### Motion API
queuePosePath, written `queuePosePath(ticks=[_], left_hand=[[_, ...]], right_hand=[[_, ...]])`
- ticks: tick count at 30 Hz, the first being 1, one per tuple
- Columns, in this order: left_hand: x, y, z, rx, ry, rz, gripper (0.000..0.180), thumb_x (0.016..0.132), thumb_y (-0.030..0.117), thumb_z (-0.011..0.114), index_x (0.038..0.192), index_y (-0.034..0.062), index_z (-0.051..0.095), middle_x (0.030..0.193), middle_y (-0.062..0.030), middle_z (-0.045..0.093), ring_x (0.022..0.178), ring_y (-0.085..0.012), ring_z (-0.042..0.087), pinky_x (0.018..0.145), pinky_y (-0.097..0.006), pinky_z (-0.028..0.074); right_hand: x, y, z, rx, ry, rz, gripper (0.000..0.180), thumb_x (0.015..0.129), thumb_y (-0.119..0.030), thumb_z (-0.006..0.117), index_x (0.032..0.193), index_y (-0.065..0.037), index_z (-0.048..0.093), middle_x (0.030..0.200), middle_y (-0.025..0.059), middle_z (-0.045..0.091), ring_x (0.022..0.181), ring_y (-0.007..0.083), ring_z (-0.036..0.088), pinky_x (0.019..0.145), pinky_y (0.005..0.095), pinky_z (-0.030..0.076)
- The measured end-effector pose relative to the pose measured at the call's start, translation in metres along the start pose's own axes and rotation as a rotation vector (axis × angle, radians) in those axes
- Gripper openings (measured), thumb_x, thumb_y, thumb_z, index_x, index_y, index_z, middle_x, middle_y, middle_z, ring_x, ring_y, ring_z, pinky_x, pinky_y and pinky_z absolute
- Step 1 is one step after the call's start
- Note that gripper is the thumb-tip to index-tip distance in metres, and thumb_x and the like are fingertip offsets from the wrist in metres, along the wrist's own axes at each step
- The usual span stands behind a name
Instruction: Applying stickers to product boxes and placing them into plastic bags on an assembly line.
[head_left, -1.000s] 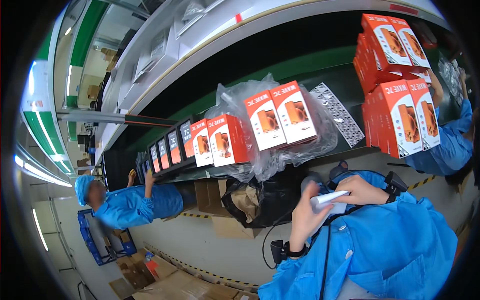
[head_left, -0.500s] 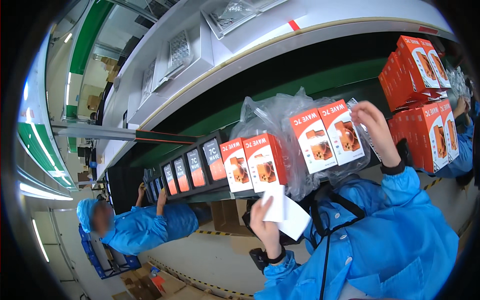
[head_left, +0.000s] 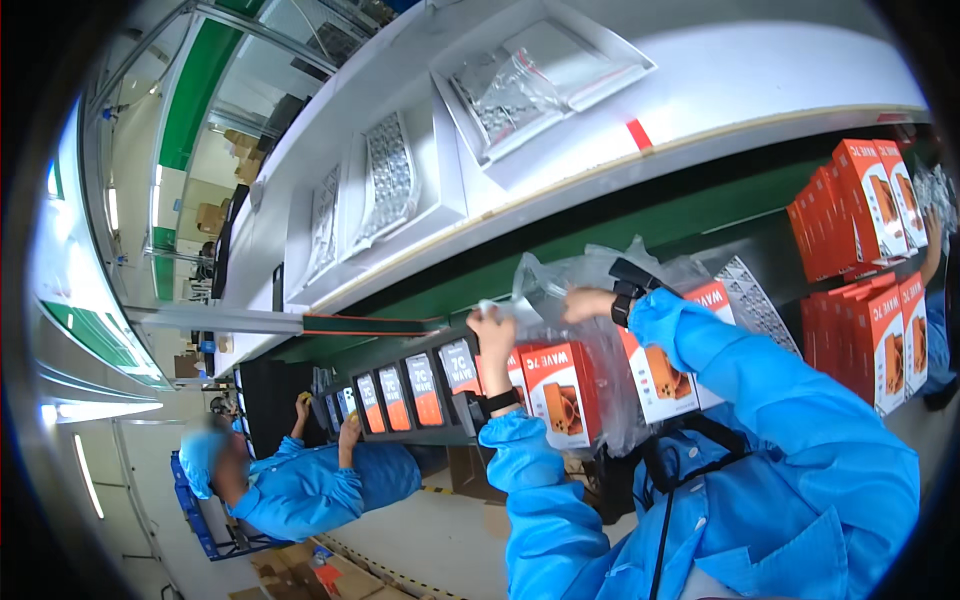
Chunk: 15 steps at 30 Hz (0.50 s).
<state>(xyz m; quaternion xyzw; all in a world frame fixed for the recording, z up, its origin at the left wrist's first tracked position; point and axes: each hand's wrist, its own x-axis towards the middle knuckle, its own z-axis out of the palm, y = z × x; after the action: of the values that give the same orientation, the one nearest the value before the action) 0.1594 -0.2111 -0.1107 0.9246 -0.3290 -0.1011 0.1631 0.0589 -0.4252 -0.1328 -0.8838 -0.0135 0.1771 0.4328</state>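
Observation:
My left hand (head_left: 492, 335) and my right hand (head_left: 590, 303) both pinch the top of a clear plastic bag (head_left: 545, 290). The bag wraps around orange-and-white product boxes; one box (head_left: 562, 395) sits just below my left hand, and another box (head_left: 662, 378) lies under my right forearm. Both my arms are in blue sleeves with dark bands at the wrists. The white sheet from earlier is not visible.
A row of dark-framed boxes (head_left: 420, 390) lines the black conveyor belt (head_left: 270, 400). Stacks of orange boxes (head_left: 870, 220) stand at right. White trays (head_left: 545, 75) holding bagged parts rest on the white shelf. A co-worker in blue (head_left: 300, 490) works at lower left.
My left hand, which held a white sheet, has risen to the bag's top. My right hand has come in from the boxes on the right and now grips the bag too.

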Motion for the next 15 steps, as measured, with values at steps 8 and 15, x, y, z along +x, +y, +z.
queuePosePath(ticks=[8,15], left_hand=[[0.084,0.027,0.105,-0.231,-0.561,0.226,0.042,0.074,0.003,0.055,0.116,-0.0013,0.059,0.119,-0.0181,0.058,0.107,-0.0277,0.055,0.086,-0.036,0.047],[0.124,-0.027,0.179,0.363,-0.424,-0.042,0.042,0.075,0.008,0.055,0.117,-0.0001,0.058,0.121,-0.0214,0.055,0.112,-0.0330,0.052,0.091,-0.038,0.044]], right_hand=[[-0.023,0.004,-0.037,1.068,0.170,-0.270,0.040,0.091,-0.018,0.053,0.125,0.004,0.053,0.135,0.0135,0.049,0.121,0.0232,0.048,0.102,0.0311,0.036],[-0.135,-0.012,-0.049,0.884,0.045,-0.215,0.040,0.089,-0.019,0.061,0.124,0.000,0.055,0.139,0.0162,0.043,0.124,0.0245,0.046,0.102,0.0325,0.037]])
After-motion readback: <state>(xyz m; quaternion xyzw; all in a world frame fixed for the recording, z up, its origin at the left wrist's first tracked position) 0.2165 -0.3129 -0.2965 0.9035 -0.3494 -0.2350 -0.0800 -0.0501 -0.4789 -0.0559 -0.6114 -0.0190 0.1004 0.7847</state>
